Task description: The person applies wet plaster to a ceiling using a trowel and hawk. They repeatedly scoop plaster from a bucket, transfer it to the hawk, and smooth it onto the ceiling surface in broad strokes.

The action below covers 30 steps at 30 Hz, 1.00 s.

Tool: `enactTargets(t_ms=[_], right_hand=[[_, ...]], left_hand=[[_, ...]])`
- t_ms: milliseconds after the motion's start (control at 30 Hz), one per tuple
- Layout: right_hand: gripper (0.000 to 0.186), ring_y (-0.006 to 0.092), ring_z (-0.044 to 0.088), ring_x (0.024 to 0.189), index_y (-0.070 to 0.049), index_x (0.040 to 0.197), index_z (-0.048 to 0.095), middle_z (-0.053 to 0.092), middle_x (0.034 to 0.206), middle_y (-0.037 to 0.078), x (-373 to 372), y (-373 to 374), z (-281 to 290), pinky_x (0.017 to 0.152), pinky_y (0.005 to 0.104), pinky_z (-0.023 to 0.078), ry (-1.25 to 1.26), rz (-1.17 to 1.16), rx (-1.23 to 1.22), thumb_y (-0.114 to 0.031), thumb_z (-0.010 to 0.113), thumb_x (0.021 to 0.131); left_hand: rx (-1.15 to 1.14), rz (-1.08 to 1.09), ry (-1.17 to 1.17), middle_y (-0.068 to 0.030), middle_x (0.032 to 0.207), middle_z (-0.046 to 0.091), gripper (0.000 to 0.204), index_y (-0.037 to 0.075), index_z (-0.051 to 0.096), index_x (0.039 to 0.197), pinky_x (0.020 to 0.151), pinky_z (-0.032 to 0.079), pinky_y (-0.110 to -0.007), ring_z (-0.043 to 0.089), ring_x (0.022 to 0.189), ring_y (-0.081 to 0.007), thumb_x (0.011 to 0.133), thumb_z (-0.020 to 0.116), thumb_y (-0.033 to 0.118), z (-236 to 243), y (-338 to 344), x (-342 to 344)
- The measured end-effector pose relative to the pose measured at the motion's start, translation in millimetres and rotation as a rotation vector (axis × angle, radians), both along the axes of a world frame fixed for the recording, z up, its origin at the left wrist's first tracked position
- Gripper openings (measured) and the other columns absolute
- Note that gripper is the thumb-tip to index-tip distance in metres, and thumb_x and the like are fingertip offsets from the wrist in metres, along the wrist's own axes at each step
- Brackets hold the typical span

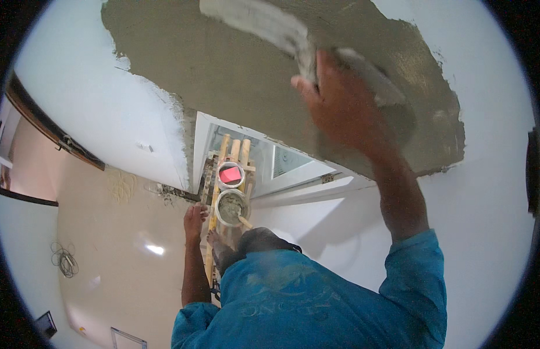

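Note:
My right hand is raised against the wall, closed around the handle of a long plastering trowel. Its pale blade is blurred and crosses a broad patch of wet grey-brown plaster; my hand covers part of it. Down at the left, my left hand hangs beside the wooden planks, its loosely bent fingers apart and seemingly holding nothing. Right of it stands a white bucket of grey plaster with a wooden handle sticking out. Just beyond, a smaller white bucket contains a red block, perhaps a sponge.
I am high up on a narrow platform of wooden poles, my bare foot beside the buckets. The floor lies well below at the left, with a coiled cable. A white-framed opening sits under the plaster.

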State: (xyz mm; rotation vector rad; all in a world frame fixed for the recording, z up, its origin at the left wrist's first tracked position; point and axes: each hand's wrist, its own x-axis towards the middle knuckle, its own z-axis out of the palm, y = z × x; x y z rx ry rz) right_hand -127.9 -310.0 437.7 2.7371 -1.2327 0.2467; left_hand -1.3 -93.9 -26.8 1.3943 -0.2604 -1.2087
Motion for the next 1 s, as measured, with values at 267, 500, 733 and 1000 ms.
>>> enactTargets(t_ms=[267, 500, 733, 1000], right_hand=[[0.040, 0.0297, 0.062, 0.080, 0.002, 0.109, 0.052, 0.062, 0.091, 0.019, -6, 42, 102, 0.075, 0.0410, 0.049, -0.189, -0.212, -0.288, -0.035, 0.049, 0.094], [0.043, 0.0416, 0.063, 0.083, 0.002, 0.111, 0.043, 0.061, 0.093, 0.027, 11, 63, -24, 0.075, 0.0502, 0.050, 0.213, -0.062, -0.193, -0.036, 0.051, 0.093], [0.034, 0.0448, 0.064, 0.078, 0.003, 0.111, 0.037, 0.063, 0.083, 0.031, 88, 35, -165, 0.070, 0.0544, 0.050, 0.083, 0.135, 0.222, -0.022, 0.051, 0.092], [0.034, 0.0417, 0.063, 0.086, 0.001, 0.109, 0.044, 0.063, 0.091, 0.028, 124, -2, -156, 0.074, 0.0496, 0.051, 0.125, 0.059, 0.200, -0.028, 0.050, 0.092]], left_hand=[[-0.082, -0.057, -0.065, -0.0041, 0.088, 0.064, 0.033, 0.006, 0.059, 0.098, 0.068, 0.044, -0.027, 0.058, 0.074, -0.0122, 0.094, 0.049, 0.037, 31, -25, 8], [-0.098, 0.053, -0.036, -0.0041, 0.090, 0.065, 0.033, 0.006, 0.060, 0.099, 0.069, 0.045, -0.027, 0.058, 0.075, -0.0123, 0.095, 0.048, 0.036, 49, -1, 3], [-0.047, 0.202, 0.054, -0.0063, 0.093, 0.065, 0.035, 0.003, 0.060, 0.104, 0.070, 0.046, -0.028, 0.059, 0.077, -0.0133, 0.096, 0.048, 0.035, 36, 39, -5], [0.087, 0.173, -0.014, -0.0131, 0.102, 0.064, 0.048, -0.001, 0.056, 0.115, 0.075, 0.048, -0.033, 0.061, 0.082, -0.0194, 0.093, 0.048, 0.041, 5, 64, -5]])
